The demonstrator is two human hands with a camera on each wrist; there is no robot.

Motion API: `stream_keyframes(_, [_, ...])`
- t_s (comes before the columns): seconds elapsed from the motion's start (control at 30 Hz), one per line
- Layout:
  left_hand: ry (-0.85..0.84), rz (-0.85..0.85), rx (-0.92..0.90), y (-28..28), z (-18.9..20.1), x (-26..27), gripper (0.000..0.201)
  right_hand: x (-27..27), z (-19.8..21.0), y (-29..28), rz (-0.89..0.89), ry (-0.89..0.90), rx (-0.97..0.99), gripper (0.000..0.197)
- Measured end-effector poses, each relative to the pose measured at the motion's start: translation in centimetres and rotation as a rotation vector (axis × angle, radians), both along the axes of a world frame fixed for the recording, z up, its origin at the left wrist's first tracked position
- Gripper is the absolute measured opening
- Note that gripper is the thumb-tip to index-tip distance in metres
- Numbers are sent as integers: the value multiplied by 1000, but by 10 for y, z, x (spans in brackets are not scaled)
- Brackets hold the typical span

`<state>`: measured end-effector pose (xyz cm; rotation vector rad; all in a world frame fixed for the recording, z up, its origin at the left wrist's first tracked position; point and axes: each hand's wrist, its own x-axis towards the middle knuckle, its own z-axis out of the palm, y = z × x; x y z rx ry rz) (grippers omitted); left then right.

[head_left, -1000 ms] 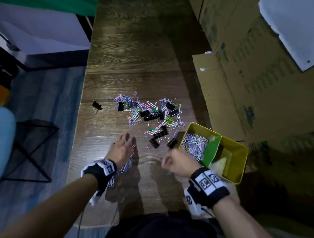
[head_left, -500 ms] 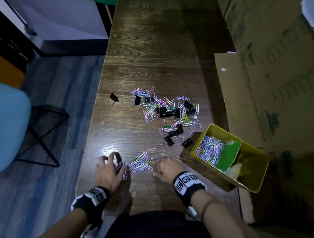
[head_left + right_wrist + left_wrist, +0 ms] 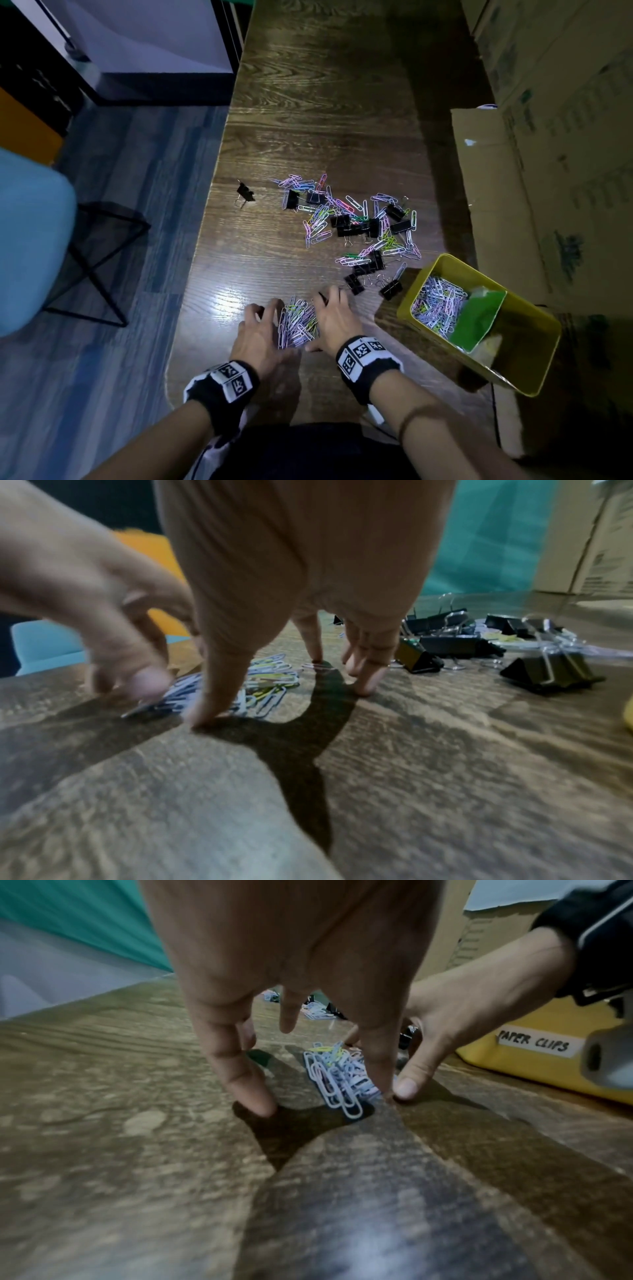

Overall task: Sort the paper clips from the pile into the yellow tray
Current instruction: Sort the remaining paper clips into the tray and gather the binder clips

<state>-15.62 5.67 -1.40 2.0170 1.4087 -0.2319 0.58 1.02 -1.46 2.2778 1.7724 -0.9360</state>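
A small heap of pastel wire paper clips (image 3: pixel 297 322) lies on the dark wood-grain table (image 3: pixel 308 102), near its front edge. The left hand (image 3: pixel 257 334) and the right hand (image 3: pixel 337 323) flank this heap, one on each side, fingers spread and bent downward with tips on the tabletop; neither hand encloses a clip. In the left wrist view the two thumbs (image 3: pixel 407 1085) meet at the near end of the heap.

The yellow rectangular tray (image 3: pixel 534 346) stands to the right of the hands, near the table's right edge, and carries a white label reading "PAPER CLIPS" (image 3: pixel 534 1043). A green divider (image 3: pixel 478 317) splits it; the near-left compartment holds a mass of pastel paper clips (image 3: pixel 436 306). The contents of the other compartment cannot be made out.

The mixed pile of coloured paper clips and black binder clips (image 3: pixel 356 222) is spread mid-table, beyond the hands. One lone black binder clip (image 3: pixel 245 192) sits apart to the left, near the table's left edge.

Bare tabletop extends beyond the pile. Brown cardboard boxes (image 3: pixel 555 144) line the right side.
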Motion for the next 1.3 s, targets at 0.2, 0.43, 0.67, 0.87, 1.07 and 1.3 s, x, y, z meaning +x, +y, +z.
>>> stream_keyframes(0.2, [-47,-150,4,-4,-7,16,74,-7,-6,-2,4,81,-14,68])
stream_keyframes(0.43, [-109,-211,50,10,-2,21,28,-7,-16,-6,-98,188,46,27])
stream_keyframes(0.67, [-123,-311,126,18,-5,12,29,-6,-21,0,-126,130,18,27])
stream_keyframes(0.87, [-126,-243,87,26,-9,6,25,-4,-13,1,-77,80,40,16])
stream_keyframes(1.07, [-405,256,-310,41,-19,-5,19,8,-14,-1,-159,240,83,15])
stream_keyframes(1.3, [-632,609,-633,59,4,-14,17,29,4,-16,-473,577,182,30])
